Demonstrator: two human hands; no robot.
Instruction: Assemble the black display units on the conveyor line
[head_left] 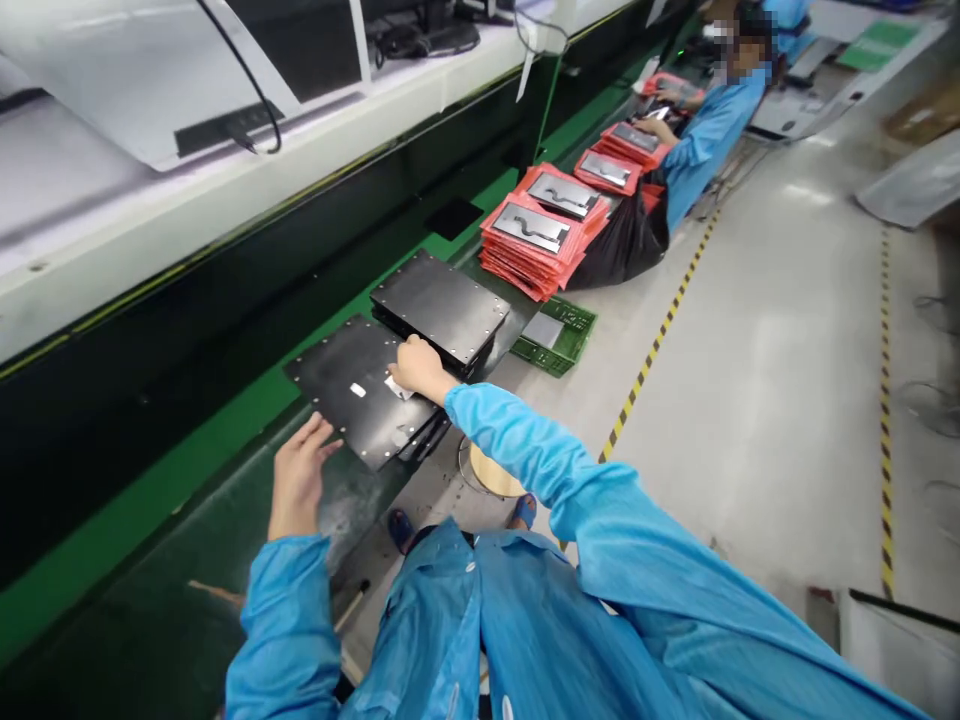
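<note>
A black metal plate (341, 365) with small holes along its edges tops the nearer stack on the green bench. My right hand (418, 368) is closed over the plate's right part, pressed on a white cloth-like piece (399, 388). A small white label (358, 390) lies left of it on the plate. At the plate's near left edge, my left hand (301, 470) has its fingers apart and holds nothing. Another stack of black plates (442, 300) sits just beyond, to the right.
Piles of red sleeves with metal parts (529, 235) stand farther along the bench, beside a black bag (630, 240). A green crate (562, 340) and a round stool (495, 470) are below. A person in blue (712, 130) works at the far end.
</note>
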